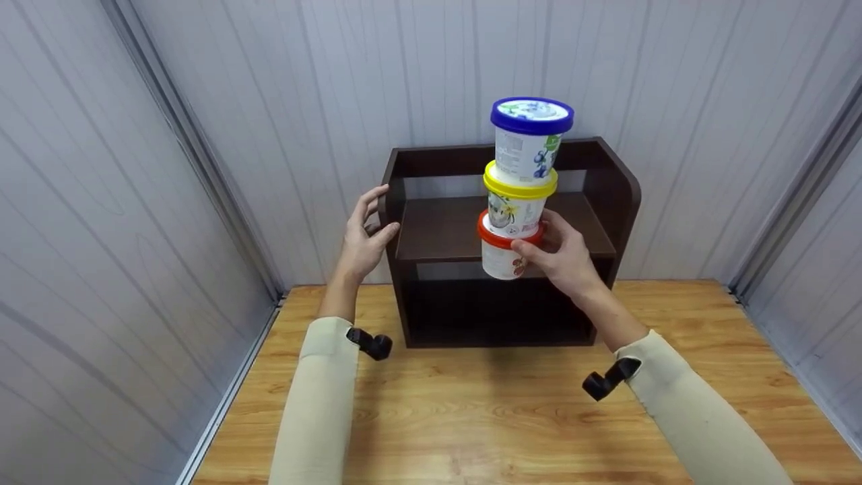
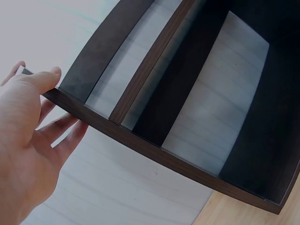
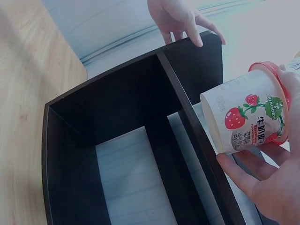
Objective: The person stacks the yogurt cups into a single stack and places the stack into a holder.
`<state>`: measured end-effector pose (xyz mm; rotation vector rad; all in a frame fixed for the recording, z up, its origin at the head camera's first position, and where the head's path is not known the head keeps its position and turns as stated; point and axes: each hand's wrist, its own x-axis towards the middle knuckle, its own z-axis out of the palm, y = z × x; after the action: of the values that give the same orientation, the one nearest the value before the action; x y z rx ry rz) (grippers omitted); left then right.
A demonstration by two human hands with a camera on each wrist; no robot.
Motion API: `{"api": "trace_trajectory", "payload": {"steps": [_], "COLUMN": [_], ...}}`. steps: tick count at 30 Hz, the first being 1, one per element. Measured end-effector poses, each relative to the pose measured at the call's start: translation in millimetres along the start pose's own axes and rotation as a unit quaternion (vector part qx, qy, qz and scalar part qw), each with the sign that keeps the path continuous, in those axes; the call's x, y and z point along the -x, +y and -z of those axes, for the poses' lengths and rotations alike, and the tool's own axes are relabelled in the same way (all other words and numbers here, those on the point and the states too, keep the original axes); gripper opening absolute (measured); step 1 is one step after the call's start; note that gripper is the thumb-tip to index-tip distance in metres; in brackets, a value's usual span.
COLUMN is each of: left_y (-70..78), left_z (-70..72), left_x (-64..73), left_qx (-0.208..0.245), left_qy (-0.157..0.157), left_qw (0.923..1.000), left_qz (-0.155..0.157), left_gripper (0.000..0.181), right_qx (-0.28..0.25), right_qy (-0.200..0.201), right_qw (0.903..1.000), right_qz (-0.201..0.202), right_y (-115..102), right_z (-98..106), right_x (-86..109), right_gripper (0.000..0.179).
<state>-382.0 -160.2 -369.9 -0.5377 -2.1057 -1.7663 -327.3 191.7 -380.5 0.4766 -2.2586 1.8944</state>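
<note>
Three paper tubs are stacked upright in front of the shelf: a blue-lidded tub (image 1: 528, 145) on top, a yellow-lidded tub (image 1: 517, 205) in the middle, a red-lidded tub (image 1: 502, 259) at the bottom. My right hand (image 1: 566, 259) grips the red-lidded tub near its rim, bearing the stack in the air. Strawberries are printed on this tub (image 3: 241, 112) in the right wrist view. My left hand (image 1: 363, 239) holds the left side panel of the dark brown shelf (image 1: 438, 229), thumb inside and fingers outside, as the left wrist view (image 2: 35, 140) of the hand shows.
The two-level shelf stands on a wood-look tabletop (image 1: 444, 417) against a pale panelled wall (image 1: 350, 81). Its lower compartment (image 1: 498, 310) lies below the stack. Side walls with metal-coloured trim rise at left and right.
</note>
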Motion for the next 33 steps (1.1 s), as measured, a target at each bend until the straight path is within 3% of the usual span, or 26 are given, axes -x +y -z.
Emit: {"api": "trace_trajectory", "payload": {"steps": [10,33], "left_y": [1.8,0.6], "left_z": [-0.5,-0.7], "left_x": [0.3,0.8], "left_qx": [-0.017,-0.007], "left_qy": [-0.006,0.000], "left_qw": [0.9998,1.0000], "left_qz": [0.004,-0.004], "left_gripper": [0.066,0.067], "right_qx": [-0.005,0.041], "right_qy": [0.019,0.007], "right_qw": [0.9998,0.9989], "right_qz": [0.008,-0.023], "right_y": [2.3,-4.0], "right_z": [0.1,-2.1], "right_x": [-10.5,-26.6], "right_gripper": [0.068,0.075]}}
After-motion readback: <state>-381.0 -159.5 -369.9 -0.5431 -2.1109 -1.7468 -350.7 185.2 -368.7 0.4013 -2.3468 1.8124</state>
